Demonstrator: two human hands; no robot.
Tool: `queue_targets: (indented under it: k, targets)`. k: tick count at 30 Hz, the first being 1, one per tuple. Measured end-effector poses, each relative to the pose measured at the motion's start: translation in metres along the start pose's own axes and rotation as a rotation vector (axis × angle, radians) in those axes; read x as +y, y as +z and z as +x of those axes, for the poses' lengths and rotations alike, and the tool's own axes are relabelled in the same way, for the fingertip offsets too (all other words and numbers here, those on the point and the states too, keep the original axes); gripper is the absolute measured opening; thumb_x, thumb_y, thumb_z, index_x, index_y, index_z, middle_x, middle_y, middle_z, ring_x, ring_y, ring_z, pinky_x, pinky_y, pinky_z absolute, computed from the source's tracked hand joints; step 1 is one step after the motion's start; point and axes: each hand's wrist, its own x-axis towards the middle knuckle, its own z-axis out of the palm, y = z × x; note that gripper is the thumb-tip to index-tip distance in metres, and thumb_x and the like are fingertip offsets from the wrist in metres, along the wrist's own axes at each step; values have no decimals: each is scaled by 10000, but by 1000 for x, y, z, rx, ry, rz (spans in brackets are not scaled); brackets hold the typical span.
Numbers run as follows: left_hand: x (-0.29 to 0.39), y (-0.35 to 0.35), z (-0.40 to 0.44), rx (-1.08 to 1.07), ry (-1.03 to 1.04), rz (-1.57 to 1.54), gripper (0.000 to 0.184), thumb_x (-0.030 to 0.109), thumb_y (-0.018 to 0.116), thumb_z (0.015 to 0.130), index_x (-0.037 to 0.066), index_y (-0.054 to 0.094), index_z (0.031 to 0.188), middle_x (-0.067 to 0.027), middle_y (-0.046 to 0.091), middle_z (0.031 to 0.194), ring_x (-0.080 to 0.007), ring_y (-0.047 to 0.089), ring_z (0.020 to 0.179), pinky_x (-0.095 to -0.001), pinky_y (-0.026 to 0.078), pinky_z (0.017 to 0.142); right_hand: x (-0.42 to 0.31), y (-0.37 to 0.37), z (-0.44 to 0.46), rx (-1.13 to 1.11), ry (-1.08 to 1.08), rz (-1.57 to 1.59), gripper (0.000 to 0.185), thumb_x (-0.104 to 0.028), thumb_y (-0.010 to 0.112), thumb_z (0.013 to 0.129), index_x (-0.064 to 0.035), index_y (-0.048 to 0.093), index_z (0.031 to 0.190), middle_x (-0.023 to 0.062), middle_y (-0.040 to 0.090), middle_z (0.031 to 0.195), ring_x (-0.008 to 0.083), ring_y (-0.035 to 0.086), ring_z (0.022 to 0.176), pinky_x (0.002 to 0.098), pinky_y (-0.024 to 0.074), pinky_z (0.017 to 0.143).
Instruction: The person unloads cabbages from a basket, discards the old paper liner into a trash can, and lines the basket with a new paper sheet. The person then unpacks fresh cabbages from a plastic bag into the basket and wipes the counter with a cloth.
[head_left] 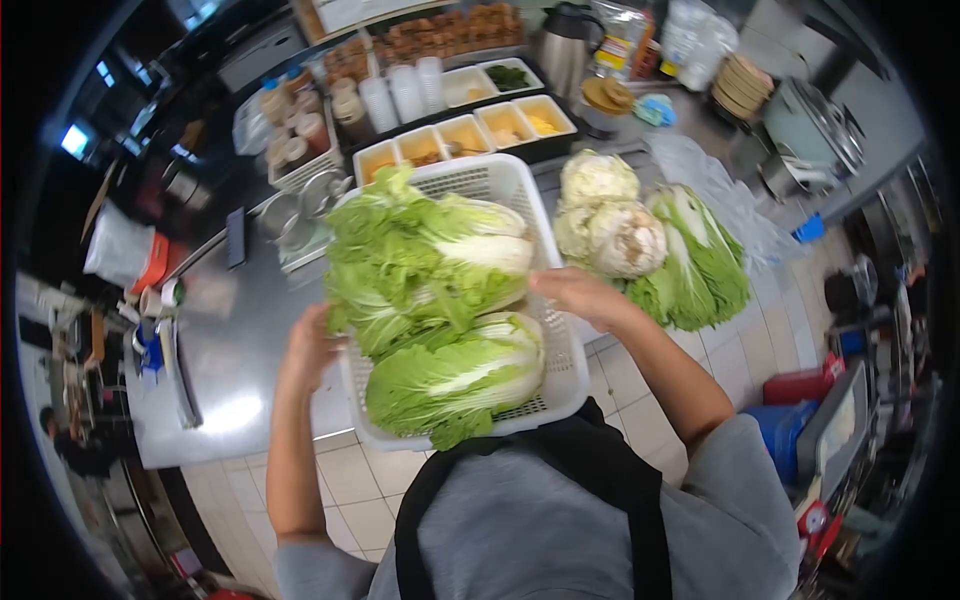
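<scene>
A white plastic basket [568,345] in front of my body holds several heads of napa cabbage [455,370] with pale ribs and green, frilly leaves. My left hand [314,345] grips the basket's left side; its fingertips are partly hidden there and slightly blurred. On the opposite side my right hand [578,295] is closed over the rim, its fingertips reaching inside close to the cabbage stems. Right of the basket lie two cauliflower-like pale heads [625,238] and another napa cabbage [705,260].
Behind the basket stands a row of sauce and topping tubs [462,135], with stacked clear cups [405,95] and a steel jug [568,45]. Bottles [300,125] crowd a caddy at left. A phone-like dark slab [236,238] lies on the steel counter [230,330]. Plastic bag [715,185] at right.
</scene>
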Motion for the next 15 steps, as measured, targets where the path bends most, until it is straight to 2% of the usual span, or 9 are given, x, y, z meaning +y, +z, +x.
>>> queue_targets:
  k: [1, 2, 4, 6, 8, 9, 11, 13, 15]
  targets:
    - [3, -7, 7, 114, 308, 202, 469, 380, 466, 868, 50, 518, 1197, -151, 505, 1244, -286, 472, 1139, -384, 314, 985, 10, -2, 1, 46, -29, -54, 416, -164, 605, 812, -8, 535, 1192, 137, 550, 1142, 194, 560, 957, 303, 460, 813]
    - [6, -7, 12, 232, 624, 393, 447, 346, 506, 857, 45, 519, 1188, -149, 514, 1227, -276, 477, 1131, -362, 321, 973, 18, 0, 1, 66, -21, -47, 416, -164, 605, 812, -8, 535, 1192, 137, 550, 1142, 194, 560, 957, 303, 460, 813]
    - [52, 39, -6, 485, 1083, 717, 408, 249, 581, 826, 12, 518, 1153, -144, 532, 1188, -258, 493, 1100, -340, 338, 956, 27, 10, 0, 249, -340, -182, 318, -64, 636, 750, -5, 592, 1059, 98, 587, 1026, 168, 590, 841, 267, 484, 697]
    - [91, 78, 5, 254, 1261, 762, 412, 237, 597, 832, 0, 521, 1161, -180, 527, 1191, -310, 508, 1094, -360, 378, 936, 18, 11, -8, 243, -290, -187, 300, -50, 670, 710, -13, 594, 998, 97, 588, 982, 166, 588, 845, 279, 489, 683]
    - [111, 114, 45, 56, 1317, 834, 408, 288, 599, 835, -7, 561, 1114, -187, 587, 1087, -315, 556, 1023, -357, 411, 895, 9, 8, -17, 235, -372, -344, 331, -108, 712, 691, -35, 604, 995, 106, 589, 968, 203, 582, 892, 315, 480, 754]
    - [116, 131, 70, -12, 1244, 881, 394, 318, 586, 843, -15, 588, 1054, -182, 608, 1034, -294, 572, 995, -335, 418, 877, 10, 0, -17, 237, -373, -343, 331, -108, 712, 691, -35, 604, 995, 106, 589, 968, 203, 582, 892, 315, 480, 754]
    - [120, 151, 108, -76, 1169, 931, 399, 347, 573, 851, -23, 615, 994, -176, 628, 981, -273, 588, 967, -313, 424, 859, 12, -34, -18, 567, -491, -680, 459, -207, 770, 632, -76, 604, 1039, 132, 552, 1066, 256, 524, 1023, 380, 416, 895]
    - [124, 160, 130, -187, 761, 1241, 546, 497, 475, 867, -18, 639, 948, -191, 631, 994, -309, 582, 991, -337, 421, 875, 13, -76, -27, 677, -378, -1020, 705, -326, 808, 554, -134, 541, 1178, 159, 457, 1245, 305, 397, 1198, 461, 278, 1025]
    - [111, 158, 135, -185, 725, 1285, 626, 567, 419, 855, -8, 644, 960, -196, 625, 1016, -324, 574, 1004, -357, 418, 883, 24, -114, -32, 647, -267, -1167, 1003, -378, 840, 465, -146, 375, 1324, 172, 358, 1361, 351, 282, 1289, 540, 229, 1028]
